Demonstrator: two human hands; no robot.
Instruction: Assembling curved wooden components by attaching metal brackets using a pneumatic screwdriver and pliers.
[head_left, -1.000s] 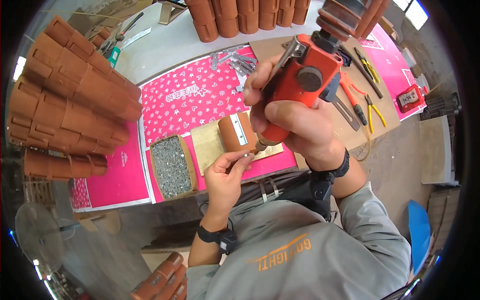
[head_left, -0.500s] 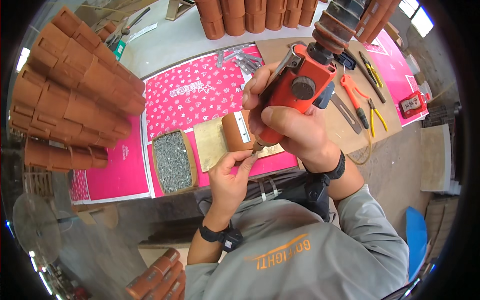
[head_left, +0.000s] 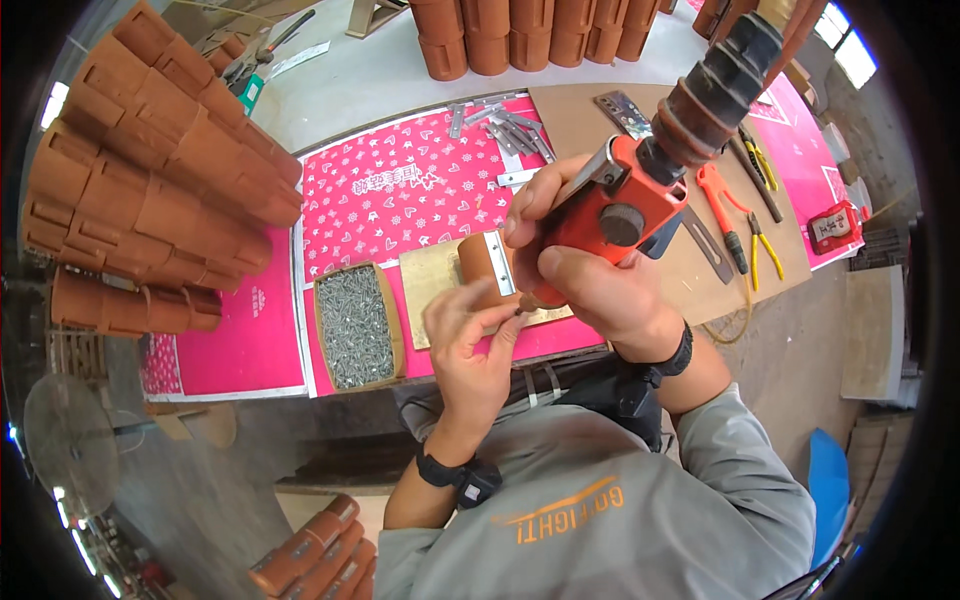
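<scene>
My right hand is wrapped round a red rivet gun with a black knob and a dark ribbed section at its upper end. Its nose points down toward my left hand. My left thumb and index finger pinch a small rivet at the nose tip, while the other fingers are spread and blurred. Just beyond lies a brown clay-coloured tube with a white metal strip along it, on a wooden board. Left of the board stands a cardboard box full of small silver rivets.
Brown tubes are stacked on the left, with more tubes at the back. Loose metal strips lie behind the work. On the right are red-handled pliers, yellow pliers, a phone and a red packet.
The rivet gun has tilted, its upper end swinging right. My left hand stays at the nose, its outer fingers now lifted and blurred. The whole view has shifted slightly.
</scene>
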